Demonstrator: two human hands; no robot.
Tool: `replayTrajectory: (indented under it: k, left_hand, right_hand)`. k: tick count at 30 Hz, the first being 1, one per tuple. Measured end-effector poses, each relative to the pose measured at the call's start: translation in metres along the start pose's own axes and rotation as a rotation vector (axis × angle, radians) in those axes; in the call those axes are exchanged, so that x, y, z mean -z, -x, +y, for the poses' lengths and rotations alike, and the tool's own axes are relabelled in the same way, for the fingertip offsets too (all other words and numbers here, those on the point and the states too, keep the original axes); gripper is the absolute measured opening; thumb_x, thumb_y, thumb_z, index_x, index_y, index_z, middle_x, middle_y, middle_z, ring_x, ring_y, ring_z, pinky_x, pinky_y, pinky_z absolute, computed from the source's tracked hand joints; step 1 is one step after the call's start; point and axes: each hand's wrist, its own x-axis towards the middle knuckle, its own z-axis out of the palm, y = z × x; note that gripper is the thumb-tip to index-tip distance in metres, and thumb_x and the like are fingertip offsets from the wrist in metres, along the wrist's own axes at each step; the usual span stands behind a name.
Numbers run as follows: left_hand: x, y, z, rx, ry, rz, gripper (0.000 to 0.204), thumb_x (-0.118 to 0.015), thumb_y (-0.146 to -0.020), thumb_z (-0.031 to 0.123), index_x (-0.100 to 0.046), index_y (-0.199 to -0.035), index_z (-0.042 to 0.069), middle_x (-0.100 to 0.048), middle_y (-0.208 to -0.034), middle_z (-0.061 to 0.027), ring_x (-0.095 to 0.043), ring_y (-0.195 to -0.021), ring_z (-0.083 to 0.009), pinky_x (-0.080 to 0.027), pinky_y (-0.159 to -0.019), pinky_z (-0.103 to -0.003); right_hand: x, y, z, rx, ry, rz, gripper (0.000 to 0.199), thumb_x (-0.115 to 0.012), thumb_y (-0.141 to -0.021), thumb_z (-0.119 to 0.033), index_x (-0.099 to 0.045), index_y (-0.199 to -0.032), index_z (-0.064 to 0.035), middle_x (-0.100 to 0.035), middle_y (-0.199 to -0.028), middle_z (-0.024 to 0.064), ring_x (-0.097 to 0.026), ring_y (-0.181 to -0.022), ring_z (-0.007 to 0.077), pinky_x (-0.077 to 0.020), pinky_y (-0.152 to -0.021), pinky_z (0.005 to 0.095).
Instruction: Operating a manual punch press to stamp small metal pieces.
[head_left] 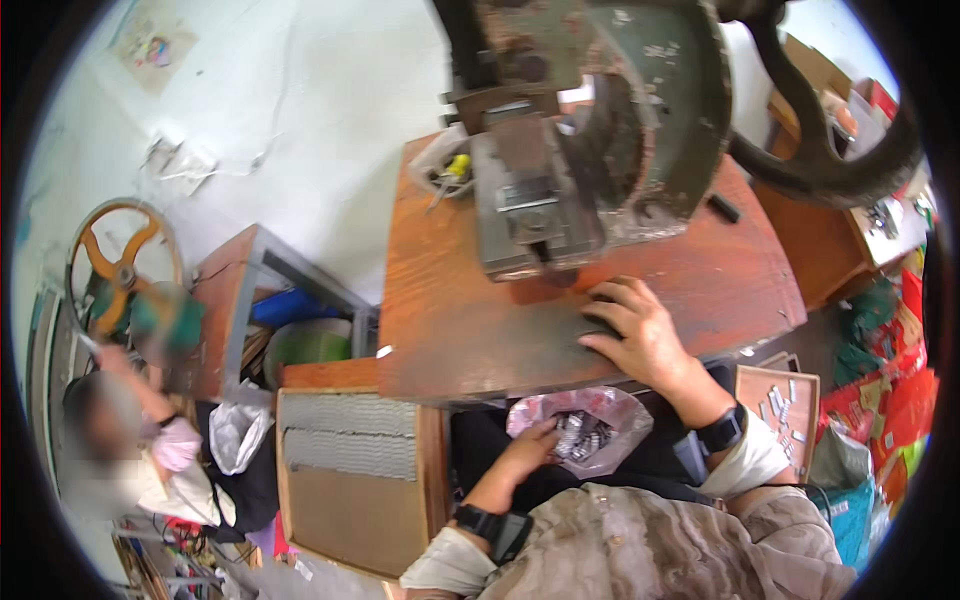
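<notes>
Metal parts (588,437), stained wooden tabletop (460,335), white wall (345,100)

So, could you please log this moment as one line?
left hand: at metal pieces in pink bag | right hand: over wooden table, before green press

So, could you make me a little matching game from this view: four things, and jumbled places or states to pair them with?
Things:
1. Left hand
2. Right hand
3. Orange-spoked handwheel
4. Large shallow wooden tray

Places or states:
A. At the far left of the view
B. Partly covered by rows of grey pieces
C. At the mouth of a plastic bag of small metal pieces
D. Over the wooden tabletop, fingers spread

Pairs: 1-C, 2-D, 3-A, 4-B
</notes>
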Motion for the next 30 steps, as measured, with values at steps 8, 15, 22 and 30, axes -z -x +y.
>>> replayTrajectory:
  k: [8,15,22,30]
  left_hand:
    - [0.191,0.103,-0.081,-0.657,-0.711,1.583,0.032,-0.059,-0.083,0.01,-0.055,-0.111,-0.005,-0.058,-0.103,-0.0225,-0.053,-0.097,-0.0399,-0.042,-0.087,-0.046]
    - [0.411,0.137,-0.124,-0.258,-0.874,1.727,0.043,-0.058,-0.085,0.015,-0.048,-0.121,-0.006,-0.053,-0.119,-0.0285,-0.05,-0.11,-0.0427,-0.042,-0.089,-0.049]
    - [0.464,0.167,-0.098,-0.102,-0.657,1.464,0.045,-0.079,-0.066,0.028,-0.069,-0.099,-0.001,-0.067,-0.083,-0.0207,-0.067,-0.079,-0.033,-0.051,-0.075,-0.037]
    - [0.482,0.175,-0.075,0.015,-0.615,1.138,0.051,-0.081,-0.059,0.021,-0.067,-0.102,-0.003,-0.068,-0.086,-0.0189,-0.068,-0.08,-0.0253,-0.052,-0.075,-0.032]
  right_hand:
    - [-0.001,-0.006,-0.01,-0.044,0.026,-0.092,0.034,-0.074,-0.061,-0.007,-0.064,-0.093,-0.0001,-0.059,-0.106,0.0156,-0.052,-0.106,0.0369,-0.0439,-0.09,0.0433]
    - [-0.01,-0.006,-0.017,-0.033,0.132,-0.122,0.029,-0.069,-0.063,-0.004,-0.06,-0.09,0.0027,-0.057,-0.103,0.0172,-0.05,-0.106,0.0393,-0.0421,-0.089,0.0449]
    - [-0.014,-0.004,-0.013,-0.075,0.218,-0.157,0.03,-0.065,-0.068,-0.007,-0.057,-0.095,0.0031,-0.053,-0.108,0.019,-0.049,-0.105,0.0396,-0.039,-0.092,0.0444]
    - [-0.016,-0.001,-0.008,-0.081,0.276,-0.175,0.029,-0.062,-0.071,-0.009,-0.056,-0.097,0.0036,-0.053,-0.109,0.02,-0.048,-0.106,0.0395,-0.0375,-0.094,0.0443]
